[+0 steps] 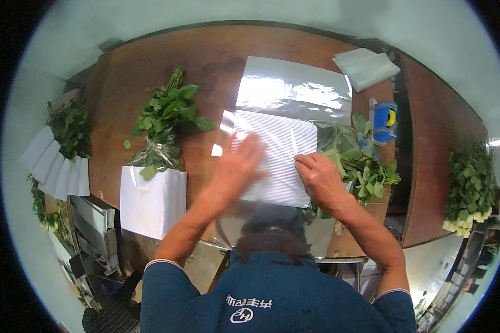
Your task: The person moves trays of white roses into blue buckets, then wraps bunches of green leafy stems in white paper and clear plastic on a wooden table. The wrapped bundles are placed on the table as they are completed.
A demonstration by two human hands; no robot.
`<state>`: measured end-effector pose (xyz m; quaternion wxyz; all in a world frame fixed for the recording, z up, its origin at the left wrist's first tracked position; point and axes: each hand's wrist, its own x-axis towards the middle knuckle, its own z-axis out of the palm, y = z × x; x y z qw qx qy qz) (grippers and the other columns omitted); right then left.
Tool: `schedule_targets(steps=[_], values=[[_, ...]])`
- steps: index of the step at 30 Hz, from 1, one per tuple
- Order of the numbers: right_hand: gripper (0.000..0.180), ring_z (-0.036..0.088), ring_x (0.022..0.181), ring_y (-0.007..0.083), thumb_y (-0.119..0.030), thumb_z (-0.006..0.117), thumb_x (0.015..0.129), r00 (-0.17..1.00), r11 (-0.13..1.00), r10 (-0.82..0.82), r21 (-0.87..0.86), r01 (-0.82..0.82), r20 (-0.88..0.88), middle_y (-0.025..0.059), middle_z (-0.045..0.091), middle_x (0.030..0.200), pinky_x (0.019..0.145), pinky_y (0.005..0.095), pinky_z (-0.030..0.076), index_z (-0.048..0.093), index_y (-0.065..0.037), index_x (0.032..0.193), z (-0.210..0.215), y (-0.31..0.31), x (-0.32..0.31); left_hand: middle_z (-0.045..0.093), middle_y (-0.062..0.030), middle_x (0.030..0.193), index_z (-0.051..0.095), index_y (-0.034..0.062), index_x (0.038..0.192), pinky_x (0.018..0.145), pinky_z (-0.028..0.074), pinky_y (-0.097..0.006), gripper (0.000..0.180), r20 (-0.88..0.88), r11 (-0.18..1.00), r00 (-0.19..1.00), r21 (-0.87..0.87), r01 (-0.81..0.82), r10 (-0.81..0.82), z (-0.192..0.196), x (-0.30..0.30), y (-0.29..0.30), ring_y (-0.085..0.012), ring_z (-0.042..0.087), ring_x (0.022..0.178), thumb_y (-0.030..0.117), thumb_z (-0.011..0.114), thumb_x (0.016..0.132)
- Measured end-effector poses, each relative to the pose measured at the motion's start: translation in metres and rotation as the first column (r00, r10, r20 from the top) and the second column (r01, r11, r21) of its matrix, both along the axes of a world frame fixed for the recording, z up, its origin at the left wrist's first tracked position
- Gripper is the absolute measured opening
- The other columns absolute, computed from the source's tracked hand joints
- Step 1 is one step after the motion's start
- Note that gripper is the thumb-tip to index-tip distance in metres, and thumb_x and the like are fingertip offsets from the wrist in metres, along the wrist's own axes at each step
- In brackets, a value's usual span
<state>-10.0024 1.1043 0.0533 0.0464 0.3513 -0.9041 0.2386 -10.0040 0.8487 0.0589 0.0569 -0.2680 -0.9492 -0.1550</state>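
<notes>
A sheet of white ridged cardboard (280,139), wrapped about a bunch of leafy stems (372,176), lies in front of me on the table. Leaves and stems stick out at its right side, partly under clear film. My right hand (320,178) pinches the cardboard's right edge between thumb and fingers. Over the cardboard's left part is my left hand (238,169), smeared by motion, its fingers spread and holding nothing I can see. Whatever flower heads are inside the wrap are hidden. Shiny clear film (291,83) lies flat beneath and beyond the cardboard.
A wrapped bunch in white cardboard (153,197) lies at left, stems pointing away. Several more wrapped bunches (53,164) stand at far left. A blue tape dispenser (384,122) and pale sheets (365,67) are at right. Beyond hang leafy stems with cream blooms (469,191).
</notes>
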Motion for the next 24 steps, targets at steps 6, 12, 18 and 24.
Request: schedule_targets(steps=[6, 12, 18, 24], values=[[0.026, 0.064, 0.096, 0.0294, 0.000, 0.065, 0.076, 0.999, 0.994, -0.038, 0.104, 0.038, -0.004, 0.0126, 0.070, 0.109, 0.083, 0.0411, 0.054, 0.070, 0.005, 0.100, -0.030, -0.017, 0.015, 0.056, -0.0145, 0.147, 0.065, 0.0010, 0.123, 0.123, 0.030, -0.051, 0.049, 0.064, 0.995, 0.996, 0.085, 0.050, -0.056, -0.032, 0.024, 0.038, -0.0287, 0.048, 0.143, 0.020, 0.079, 0.080], [0.019, 0.062, 0.090, 0.0280, -0.001, 0.063, 0.071, 0.994, 0.997, -0.060, 0.051, 0.064, -0.089, 0.0117, 0.067, 0.099, 0.079, 0.0407, 0.052, 0.068, 0.002, 0.089, -0.037, -0.026, 0.021, 0.056, -0.0146, 0.149, 0.064, 0.0007, 0.127, 0.123, 0.030, -0.049, 0.046, 0.032, 0.984, 0.992, 0.131, 0.117, -0.123, -0.047, 0.019, 0.033, -0.0296, 0.049, 0.142, 0.013, 0.074, 0.085], [0.013, 0.063, 0.091, 0.0262, -0.003, 0.062, 0.072, 0.993, 0.994, -0.010, 0.111, 0.023, -0.117, 0.0107, 0.067, 0.100, 0.083, 0.0392, 0.049, 0.067, 0.000, 0.084, -0.035, -0.026, 0.013, 0.061, -0.0148, 0.144, 0.065, 0.0016, 0.128, 0.122, 0.032, -0.049, 0.045, 0.070, 0.989, 0.995, 0.132, 0.067, -0.077, -0.049, 0.015, 0.038, -0.0309, 0.053, 0.139, 0.013, 0.074, 0.085], [0.017, 0.067, 0.096, 0.0272, -0.001, 0.064, 0.078, 0.962, 0.980, -0.159, 0.080, 0.180, -0.221, 0.0098, 0.071, 0.100, 0.088, 0.0402, 0.050, 0.071, -0.003, 0.094, -0.003, 0.047, -0.025, 0.062, -0.0148, 0.142, 0.067, 0.0036, 0.127, 0.121, 0.033, -0.049, 0.041, 0.105, 0.991, 0.992, 0.121, 0.053, -0.065, -0.051, 0.012, 0.038, -0.0303, 0.054, 0.138, 0.020, 0.075, 0.090]])
